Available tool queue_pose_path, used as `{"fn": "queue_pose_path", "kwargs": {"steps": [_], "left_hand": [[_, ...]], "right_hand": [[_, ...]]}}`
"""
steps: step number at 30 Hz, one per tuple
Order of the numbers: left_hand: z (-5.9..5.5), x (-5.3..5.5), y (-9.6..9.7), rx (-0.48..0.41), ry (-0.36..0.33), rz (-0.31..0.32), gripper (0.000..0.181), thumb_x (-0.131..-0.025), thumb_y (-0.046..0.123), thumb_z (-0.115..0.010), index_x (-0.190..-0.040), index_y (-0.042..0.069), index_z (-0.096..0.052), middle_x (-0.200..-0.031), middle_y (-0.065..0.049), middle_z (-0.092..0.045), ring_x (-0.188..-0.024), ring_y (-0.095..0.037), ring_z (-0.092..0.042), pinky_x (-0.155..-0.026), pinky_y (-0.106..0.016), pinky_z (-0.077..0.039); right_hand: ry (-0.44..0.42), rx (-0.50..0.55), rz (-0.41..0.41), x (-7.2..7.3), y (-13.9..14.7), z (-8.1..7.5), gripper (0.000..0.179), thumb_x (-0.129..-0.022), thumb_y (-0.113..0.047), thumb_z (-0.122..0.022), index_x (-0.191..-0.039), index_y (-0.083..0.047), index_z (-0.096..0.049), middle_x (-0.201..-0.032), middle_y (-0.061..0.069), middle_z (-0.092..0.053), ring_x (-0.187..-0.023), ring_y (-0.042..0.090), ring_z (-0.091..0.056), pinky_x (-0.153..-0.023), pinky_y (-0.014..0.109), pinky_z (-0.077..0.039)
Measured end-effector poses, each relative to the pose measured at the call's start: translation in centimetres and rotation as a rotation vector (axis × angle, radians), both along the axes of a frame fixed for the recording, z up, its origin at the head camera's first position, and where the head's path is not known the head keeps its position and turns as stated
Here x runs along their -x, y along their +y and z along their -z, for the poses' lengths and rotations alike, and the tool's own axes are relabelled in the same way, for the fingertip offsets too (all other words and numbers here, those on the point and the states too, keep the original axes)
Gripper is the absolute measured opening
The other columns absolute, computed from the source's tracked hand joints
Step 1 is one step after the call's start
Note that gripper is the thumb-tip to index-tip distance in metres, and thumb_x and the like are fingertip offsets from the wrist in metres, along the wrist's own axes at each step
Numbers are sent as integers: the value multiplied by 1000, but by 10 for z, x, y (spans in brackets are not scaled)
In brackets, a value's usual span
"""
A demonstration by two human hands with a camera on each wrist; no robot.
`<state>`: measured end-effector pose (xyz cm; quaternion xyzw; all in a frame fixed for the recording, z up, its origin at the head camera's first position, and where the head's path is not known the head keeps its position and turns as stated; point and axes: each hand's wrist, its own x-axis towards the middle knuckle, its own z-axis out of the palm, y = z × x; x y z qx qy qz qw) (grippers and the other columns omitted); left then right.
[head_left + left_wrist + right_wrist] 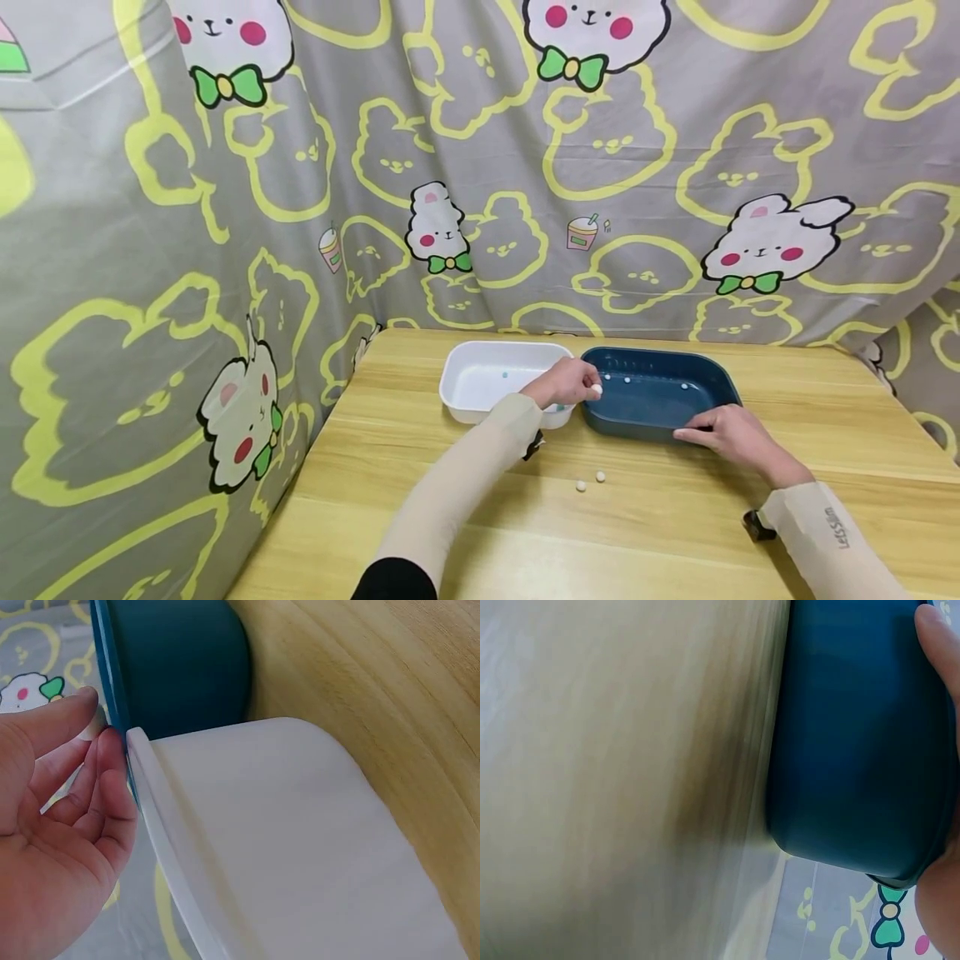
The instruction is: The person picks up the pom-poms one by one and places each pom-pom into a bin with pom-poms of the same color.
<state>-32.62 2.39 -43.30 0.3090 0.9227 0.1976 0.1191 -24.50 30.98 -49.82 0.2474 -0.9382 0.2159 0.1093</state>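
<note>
My left hand [567, 382] pinches a small white ball [596, 390] between thumb and fingertips, over the spot where two basins meet. In the left wrist view, that hand [67, 817] is beside the rims of both. The white basin [459, 407] stands on the left with a few small pale blue bits in it. To its right, the dark blue basin [637, 429] has several small white balls [627, 380] on its floor. My right hand [731, 433] grips the blue basin's front right rim; its fingers inside are hidden in the right wrist view.
Two loose white balls [581, 486] lie on the wooden table [600, 550] in front of the basins. A grey patterned cloth [510, 167] hangs behind the table and along its left side. Both forearms reach in from the front.
</note>
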Motion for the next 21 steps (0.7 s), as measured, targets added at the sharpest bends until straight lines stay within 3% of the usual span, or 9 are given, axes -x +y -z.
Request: {"fn": "queue_pose_path", "kwargs": {"steps": [10,21], "left_hand": [[2,7,3,-14,-20,-64,11,-89,21,-68,-96,13,-69,-89,5,-64,-82,-6,-56,-69,-16,-43],[2,9,6,-15,-22,-83,11,-89,20,-68,-96,12,-69,-90,4,-65,-82,-8,-57,-70,-16,-44]], "right_hand": [[4,8,-2,0,-1,-1,16,-82,-39,-72,-74,-26,-76,-69,-24,-63,-61,-6,-53,-55,23,-46],[5,5,1,-1,0,-1,15,-82,-38,-72,-74,-26,-76,-69,-24,-63,-61,-6,-53,-55,23,-46]]}}
